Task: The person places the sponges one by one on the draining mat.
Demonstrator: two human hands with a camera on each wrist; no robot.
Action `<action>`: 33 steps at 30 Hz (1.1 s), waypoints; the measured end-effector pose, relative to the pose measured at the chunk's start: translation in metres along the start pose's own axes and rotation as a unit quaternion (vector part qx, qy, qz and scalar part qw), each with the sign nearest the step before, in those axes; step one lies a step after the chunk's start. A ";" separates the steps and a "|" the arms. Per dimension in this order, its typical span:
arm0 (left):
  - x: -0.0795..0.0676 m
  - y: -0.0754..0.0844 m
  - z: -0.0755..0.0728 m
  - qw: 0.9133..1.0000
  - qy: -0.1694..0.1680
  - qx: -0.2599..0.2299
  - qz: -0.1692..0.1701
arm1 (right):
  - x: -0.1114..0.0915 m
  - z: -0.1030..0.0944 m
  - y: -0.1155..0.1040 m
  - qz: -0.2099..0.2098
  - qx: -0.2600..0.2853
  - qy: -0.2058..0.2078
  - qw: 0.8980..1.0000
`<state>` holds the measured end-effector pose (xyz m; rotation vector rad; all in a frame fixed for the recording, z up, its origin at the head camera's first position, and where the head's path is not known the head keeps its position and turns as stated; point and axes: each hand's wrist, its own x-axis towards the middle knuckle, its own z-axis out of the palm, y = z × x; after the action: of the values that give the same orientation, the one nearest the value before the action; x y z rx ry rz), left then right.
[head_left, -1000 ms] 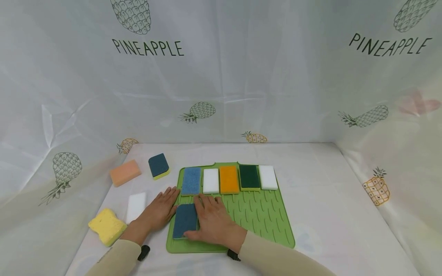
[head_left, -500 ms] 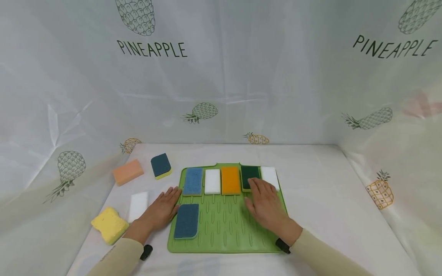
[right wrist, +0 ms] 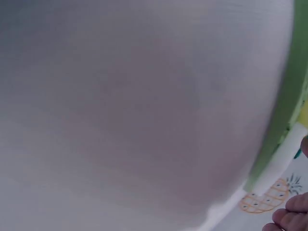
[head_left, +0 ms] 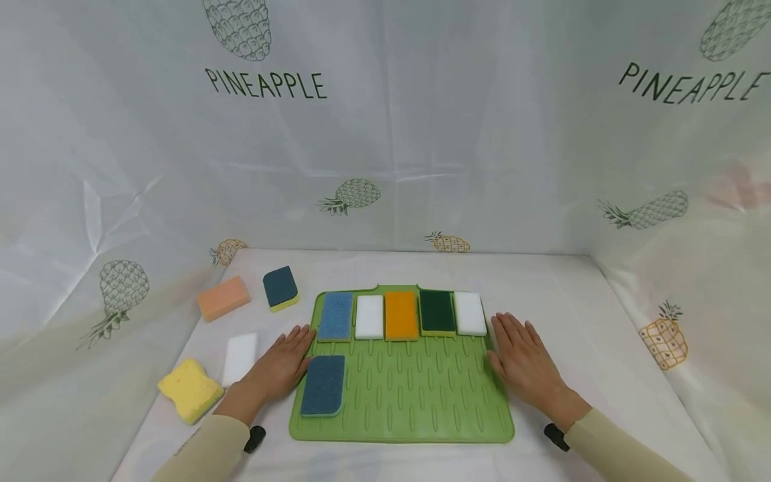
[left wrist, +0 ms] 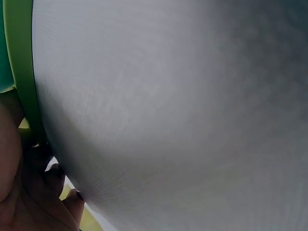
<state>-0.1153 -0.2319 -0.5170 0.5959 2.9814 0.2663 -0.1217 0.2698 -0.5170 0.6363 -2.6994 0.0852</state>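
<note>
A green ridged mat [head_left: 415,402] lies on the white-covered table. Along its far edge stand a light blue sponge [head_left: 335,316], a white sponge [head_left: 369,317], an orange sponge [head_left: 401,315], a dark green scouring sponge [head_left: 437,312] and another white sponge [head_left: 470,313]. A dark blue sponge [head_left: 323,385] lies alone at the mat's near left. My left hand [head_left: 278,367] rests with straight fingers at the mat's left edge, thumb beside the dark blue sponge. At the right edge my right hand [head_left: 525,361] lies with fingers extended, holding nothing. Both wrist views show mostly white cloth and the mat's rim [left wrist: 21,62].
Left of the mat are a peach sponge [head_left: 223,298], a small navy-and-yellow sponge [head_left: 280,288], a white block [head_left: 240,359] and a yellow shaped sponge [head_left: 190,390]. White pineapple-print sheeting [head_left: 482,134] hangs behind and at both sides.
My right hand has left the dark blue sponge at the near left and moved rightward across the mat to its right edge. My left hand stays at the left edge.
</note>
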 end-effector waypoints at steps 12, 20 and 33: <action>0.000 -0.001 0.001 1.000 0.010 0.003 -0.002 | -0.010 0.009 0.009 -0.030 0.009 -0.128 0.991; -0.003 -0.004 -0.004 1.000 0.022 -0.001 -0.007 | -0.010 0.011 0.013 -0.043 0.010 -0.144 0.989; -0.052 -0.061 -0.054 0.984 0.122 0.128 -0.002 | -0.009 0.010 0.013 -0.045 0.010 -0.150 0.988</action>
<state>-0.0965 -0.3160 -0.4725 0.6210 3.2820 -0.0524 -0.1236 0.2837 -0.5295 0.8368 -2.9536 -0.0067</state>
